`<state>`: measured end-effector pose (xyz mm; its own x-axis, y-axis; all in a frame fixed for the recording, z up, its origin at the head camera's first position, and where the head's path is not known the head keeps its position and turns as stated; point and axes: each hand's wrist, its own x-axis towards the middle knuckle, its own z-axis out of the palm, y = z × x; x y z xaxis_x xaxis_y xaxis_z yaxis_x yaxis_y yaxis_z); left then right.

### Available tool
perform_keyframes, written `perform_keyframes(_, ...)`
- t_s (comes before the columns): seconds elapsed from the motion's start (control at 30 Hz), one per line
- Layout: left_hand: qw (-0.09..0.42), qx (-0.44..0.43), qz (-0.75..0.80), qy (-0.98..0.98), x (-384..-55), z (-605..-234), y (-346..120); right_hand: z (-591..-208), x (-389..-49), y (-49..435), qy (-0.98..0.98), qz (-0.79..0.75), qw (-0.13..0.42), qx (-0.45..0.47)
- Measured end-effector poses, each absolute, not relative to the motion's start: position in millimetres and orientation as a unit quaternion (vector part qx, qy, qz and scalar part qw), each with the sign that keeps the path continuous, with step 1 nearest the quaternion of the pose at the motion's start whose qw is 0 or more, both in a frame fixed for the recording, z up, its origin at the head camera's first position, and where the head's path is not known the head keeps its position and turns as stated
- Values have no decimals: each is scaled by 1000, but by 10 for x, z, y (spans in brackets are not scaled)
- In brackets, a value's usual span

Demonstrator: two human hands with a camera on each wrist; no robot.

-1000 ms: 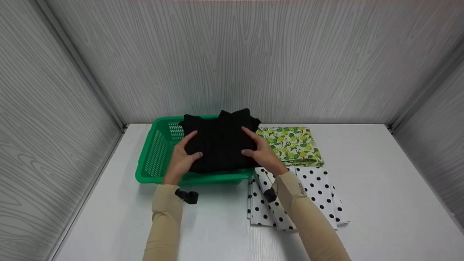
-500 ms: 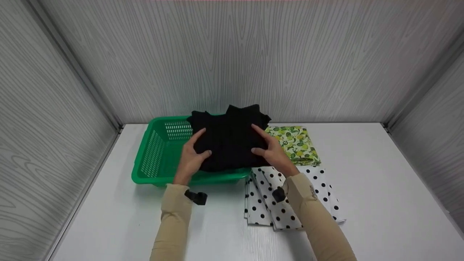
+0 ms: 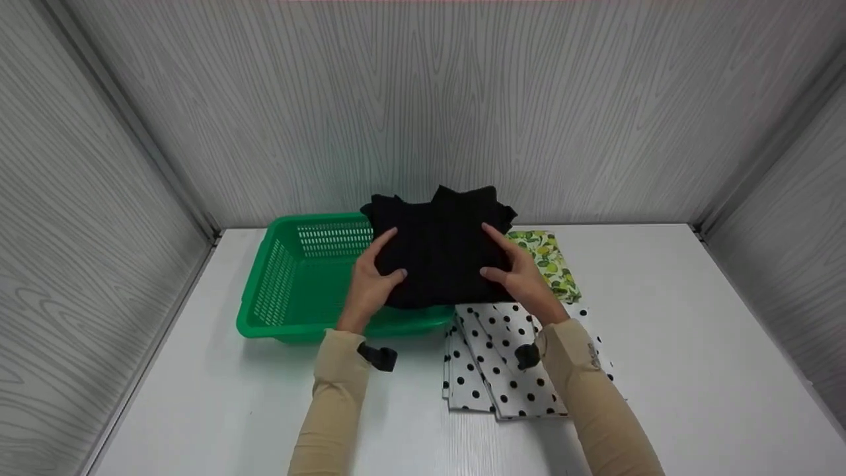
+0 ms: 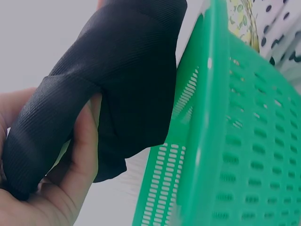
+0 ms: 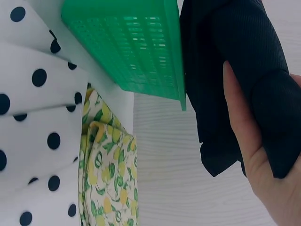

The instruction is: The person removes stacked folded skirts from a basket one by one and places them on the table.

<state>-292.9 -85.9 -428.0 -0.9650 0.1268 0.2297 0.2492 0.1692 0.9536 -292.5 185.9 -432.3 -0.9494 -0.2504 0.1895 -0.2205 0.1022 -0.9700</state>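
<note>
A folded black cloth is held up by its two sides, over the right part of a green plastic basket. My left hand grips the cloth's left side, thumb on top; in the left wrist view its fingers curl underneath the ribbed black fabric. On the other side my right hand grips the cloth the same way, with a finger below it in the right wrist view. Ragged, pointed corners stick out along the cloth's far edge.
Right of the basket lies a folded lemon-print cloth, partly covered by the black one. Nearer me are folded white polka-dot cloths, under my right forearm. A grey wood-grain wall rises behind the white table.
Both hands have carried the black cloth to the right and slightly up, off the basket's middle. More of the basket's inside shows, and less of the lemon-print cloth.
</note>
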Motion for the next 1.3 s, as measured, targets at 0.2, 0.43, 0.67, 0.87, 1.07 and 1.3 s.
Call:
perform_keyframes(0.2, 56, -138, -633, -760, -2939, -4288, -710, -4300, -2897, 1995, 749, -642, -11, -167)
perform_keyframes(0.43, 49, -151, -634, -757, -2932, -4285, -532, -4311, -2862, 2179, 755, -637, -25, -154)
perform_keyframes(0.67, 39, -166, -635, -753, -2954, -4268, -339, -4324, -2821, 2364, 762, -629, -40, -149)
perform_keyframes(0.87, 16, -178, -642, -746, -2951, -4257, -169, -4333, -2775, 2556, 755, -639, -46, -136)
perform_keyframes(1.07, -2, -188, -645, -741, -2947, -4283, -7, -4361, -2728, 2714, 754, -644, -52, -116)
perform_keyframes(1.3, -7, -200, -635, -746, -2915, -4355, 175, -4421, -2657, 2874, 766, -634, -58, -91)
